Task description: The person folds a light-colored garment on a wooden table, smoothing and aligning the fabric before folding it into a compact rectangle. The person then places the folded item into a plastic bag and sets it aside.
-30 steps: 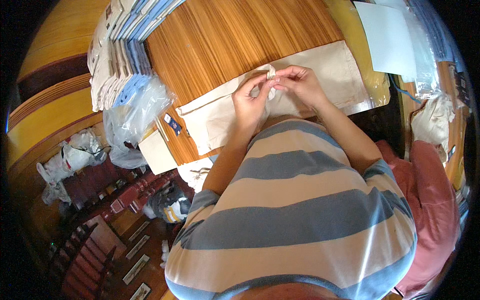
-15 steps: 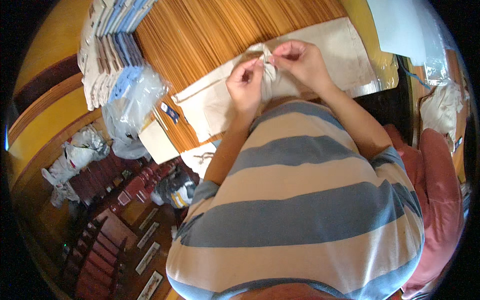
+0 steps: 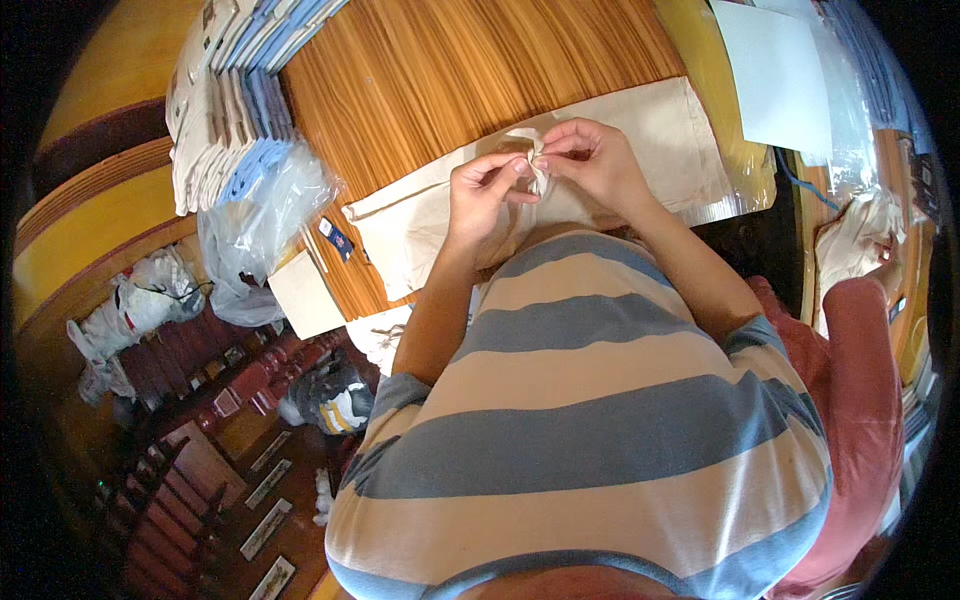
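A long beige cloth garment (image 3: 660, 125) lies across the near side of the table, in front of my body. Its exact kind is hard to make out. At its middle a bunched bit of the cloth stands up between my hands. My left hand (image 3: 482, 195) pinches this bunch from the left with thumb and fingers. From the right, my right hand (image 3: 595, 165) pinches the same bunch, fingertips close to those of the left. Whatever small detail sits between the fingertips is too small to tell.
Stacks of folded clothes (image 3: 235, 110) rise at the table's far left, beside a clear plastic bag (image 3: 265, 215). A dark blue tag (image 3: 336, 240) and a cream card (image 3: 305, 295) lie near the left edge. At right, a co-worker's red sleeve (image 3: 860, 350) reaches toward another beige garment (image 3: 850, 245).
The view has shifted, so the table and my hands sit lower in it. My left fingers have spread a little at the bunched cloth. The co-worker's arm now reaches the other beige garment.
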### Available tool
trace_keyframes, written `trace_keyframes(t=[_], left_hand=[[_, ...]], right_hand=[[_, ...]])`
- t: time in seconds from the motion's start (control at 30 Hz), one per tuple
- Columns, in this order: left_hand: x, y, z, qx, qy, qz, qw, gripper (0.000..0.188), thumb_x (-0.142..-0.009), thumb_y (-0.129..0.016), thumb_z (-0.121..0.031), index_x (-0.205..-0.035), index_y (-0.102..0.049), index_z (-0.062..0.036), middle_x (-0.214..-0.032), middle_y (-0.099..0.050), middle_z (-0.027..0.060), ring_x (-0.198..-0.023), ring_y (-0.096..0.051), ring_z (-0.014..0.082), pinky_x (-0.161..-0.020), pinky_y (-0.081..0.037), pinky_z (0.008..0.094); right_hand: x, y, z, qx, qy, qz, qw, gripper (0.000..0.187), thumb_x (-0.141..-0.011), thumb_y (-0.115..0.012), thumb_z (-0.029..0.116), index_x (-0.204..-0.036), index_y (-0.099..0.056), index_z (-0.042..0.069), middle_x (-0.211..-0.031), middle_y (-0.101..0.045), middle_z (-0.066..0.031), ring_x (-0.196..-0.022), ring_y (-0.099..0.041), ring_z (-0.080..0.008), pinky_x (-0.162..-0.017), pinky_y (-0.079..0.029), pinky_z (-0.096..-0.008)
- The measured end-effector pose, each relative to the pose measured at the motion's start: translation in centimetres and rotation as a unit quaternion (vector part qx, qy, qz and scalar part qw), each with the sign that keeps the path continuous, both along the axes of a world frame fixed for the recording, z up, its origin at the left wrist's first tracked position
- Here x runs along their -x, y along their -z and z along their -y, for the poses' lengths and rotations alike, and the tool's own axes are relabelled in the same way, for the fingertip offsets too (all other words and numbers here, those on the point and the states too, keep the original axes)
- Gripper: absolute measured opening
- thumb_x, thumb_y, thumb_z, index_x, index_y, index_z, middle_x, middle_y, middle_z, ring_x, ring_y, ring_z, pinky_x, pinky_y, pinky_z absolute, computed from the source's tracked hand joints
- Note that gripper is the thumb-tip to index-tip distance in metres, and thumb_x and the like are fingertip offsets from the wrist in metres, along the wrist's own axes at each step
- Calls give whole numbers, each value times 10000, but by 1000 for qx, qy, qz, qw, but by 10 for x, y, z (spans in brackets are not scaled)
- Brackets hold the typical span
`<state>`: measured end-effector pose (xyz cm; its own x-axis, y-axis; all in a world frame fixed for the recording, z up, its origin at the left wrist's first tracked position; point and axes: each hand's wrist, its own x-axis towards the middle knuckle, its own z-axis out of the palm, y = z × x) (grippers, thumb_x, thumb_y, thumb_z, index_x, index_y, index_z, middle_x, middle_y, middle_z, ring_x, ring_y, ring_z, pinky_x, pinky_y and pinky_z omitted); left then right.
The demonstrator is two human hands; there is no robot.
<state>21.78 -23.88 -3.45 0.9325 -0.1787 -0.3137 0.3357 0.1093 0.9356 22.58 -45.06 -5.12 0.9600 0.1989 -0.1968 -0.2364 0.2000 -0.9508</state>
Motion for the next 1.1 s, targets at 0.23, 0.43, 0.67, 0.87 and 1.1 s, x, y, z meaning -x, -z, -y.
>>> trace_keyframes(t=[0.23,0.43,0.67,0.87,1.1], left_hand=[[-9,9,-14,20,77,-91,993,133,-969,-715,-32,-1076,-732,45,-1036,-752,142,-896,-748,233,-733,-689,388],[-15,10,-27,-6,172,-110,979,125,-940,-764,-61,-1051,-762,-2,-999,-773,115,-882,-748,189,-786,-650,341],[-32,11,-27,50,177,-179,967,167,-942,-774,-87,-1083,-760,-1,-1023,-762,77,-896,-729,153,-768,-620,285],[-40,1,-23,83,182,-260,945,233,-936,-778,-151,-1099,-736,11,-1028,-741,99,-882,-715,185,-778,-611,311],[-59,14,-37,46,336,-266,902,192,-928,-765,-96,-1061,-716,34,-930,-730,111,-800,-733,222,-707,-618,343]], right_hand=[[6,-17,6,42,-44,60,996,323,-903,-809,119,-1193,-697,35,-934,-773,-78,-876,-721,-132,-802,-578,-296],[2,-17,14,279,-88,409,864,281,-888,-760,160,-1168,-742,168,-1127,-729,-50,-890,-732,-249,-773,-608,-362],[-10,-28,18,305,-119,488,809,241,-852,-716,89,-1089,-745,117,-1092,-727,-33,-873,-736,-212,-686,-613,-332],[-15,-19,20,339,-143,526,767,300,-840,-695,66,-1134,-736,106,-1145,-724,-16,-911,-745,-206,-718,-621,-331],[-21,-4,22,330,-209,608,691,402,-822,-666,146,-1221,-718,139,-1211,-709,12,-856,-725,-192,-720,-589,-337]])
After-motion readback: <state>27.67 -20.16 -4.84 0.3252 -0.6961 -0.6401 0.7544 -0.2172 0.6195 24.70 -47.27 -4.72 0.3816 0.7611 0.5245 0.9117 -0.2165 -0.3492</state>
